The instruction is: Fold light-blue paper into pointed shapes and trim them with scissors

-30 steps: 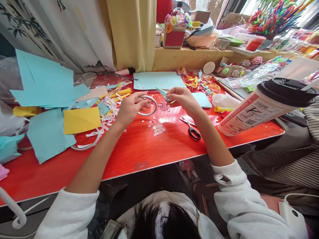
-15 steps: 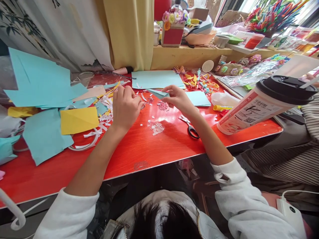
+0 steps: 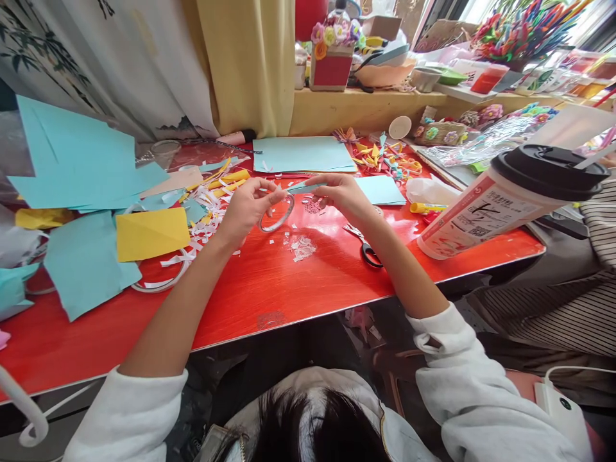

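Observation:
My left hand (image 3: 253, 206) holds a thin roll of tape (image 3: 279, 224), which hangs below the fingers as a ring. A small folded piece of blue paper (image 3: 302, 188) is pinched by my right hand (image 3: 341, 196), its left end close to the left fingertips. Scissors with black handles (image 3: 369, 253) lie on the red table (image 3: 289, 289) beside my right forearm. White paper scraps (image 3: 303, 248) and a pinkish pile of bits (image 3: 312, 206) rest beneath the hands.
Blue sheets (image 3: 86, 157), a yellow sheet (image 3: 153, 234) and paper strips cover the left side. A blue stack (image 3: 303, 154) and folded pieces (image 3: 373, 157) lie at the back. A tall cup (image 3: 500, 202) stands right, near a person in striped clothing (image 3: 577, 308).
My left hand has opened out of its curled pose and turned, bringing the tape ring into view. The blue paper is now flatter and nearer the left fingertips.

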Action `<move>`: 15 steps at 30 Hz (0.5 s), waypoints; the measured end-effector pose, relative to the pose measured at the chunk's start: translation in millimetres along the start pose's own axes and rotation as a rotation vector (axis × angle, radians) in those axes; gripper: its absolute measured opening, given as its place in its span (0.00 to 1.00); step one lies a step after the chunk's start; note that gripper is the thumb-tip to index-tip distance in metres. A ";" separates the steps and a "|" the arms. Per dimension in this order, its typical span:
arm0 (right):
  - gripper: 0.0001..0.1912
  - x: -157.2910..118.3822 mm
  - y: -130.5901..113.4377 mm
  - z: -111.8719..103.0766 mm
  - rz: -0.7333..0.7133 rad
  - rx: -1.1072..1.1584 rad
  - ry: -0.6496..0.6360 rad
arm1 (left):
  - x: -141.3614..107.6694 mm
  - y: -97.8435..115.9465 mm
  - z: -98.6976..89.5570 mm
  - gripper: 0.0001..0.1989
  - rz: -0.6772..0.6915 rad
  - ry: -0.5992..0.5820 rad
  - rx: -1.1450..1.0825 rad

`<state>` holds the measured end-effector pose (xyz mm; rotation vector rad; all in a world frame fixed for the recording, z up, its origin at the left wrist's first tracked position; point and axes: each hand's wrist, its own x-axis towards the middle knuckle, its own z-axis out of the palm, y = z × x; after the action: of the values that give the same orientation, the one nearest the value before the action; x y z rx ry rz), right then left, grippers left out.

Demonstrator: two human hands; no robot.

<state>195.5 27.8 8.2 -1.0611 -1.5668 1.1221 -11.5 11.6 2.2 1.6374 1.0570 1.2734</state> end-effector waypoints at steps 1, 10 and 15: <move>0.09 0.4 0.3 -0.6 0.012 -0.009 0.008 | 1.7 0.5 -3.2 0.12 -0.040 -0.011 -0.110; 0.06 6.9 11.6 -4.2 -0.080 -0.064 0.058 | 4.1 1.0 -16.1 0.07 0.003 -0.037 -0.254; 0.07 9.0 14.9 -5.0 -0.139 -0.051 0.096 | 1.9 8.4 -18.3 0.08 -0.009 -0.060 -0.150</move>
<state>200.3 40.5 -3.6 -1.0085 -1.5747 0.9280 -27.9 12.2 13.9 1.5463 0.9090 1.2584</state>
